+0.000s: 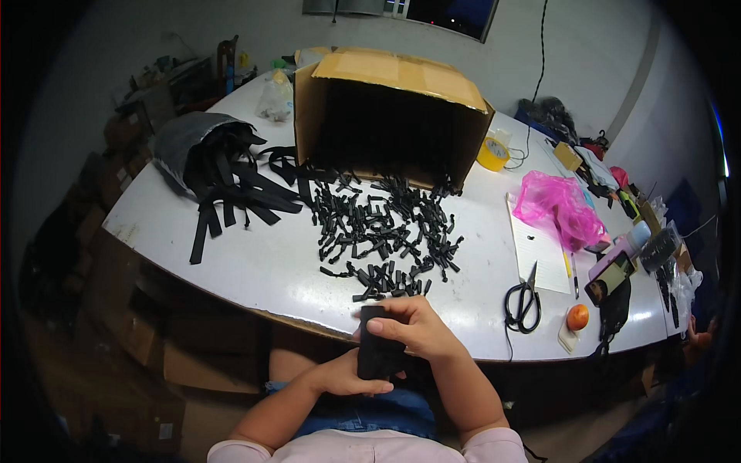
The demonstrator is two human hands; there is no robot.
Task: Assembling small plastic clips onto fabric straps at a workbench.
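Observation:
A flat black strap-like piece stands upright between my hands at the table's front edge. My right hand pinches its upper end, thumb lying across the front. Lower down, my left hand is closed round the bottom part, thumb pointing right. The fingers behind the piece are hidden. Just beyond my hands lies a loose spread of small black buckle-like pieces, too small to tell exactly. To the left, black straps spill from a grey plastic bag.
An open cardboard box lies on its side behind the pile. Toward the right are black-handled scissors, a paper pad, a pink plastic bag, an orange fruit, a phone and yellow tape.

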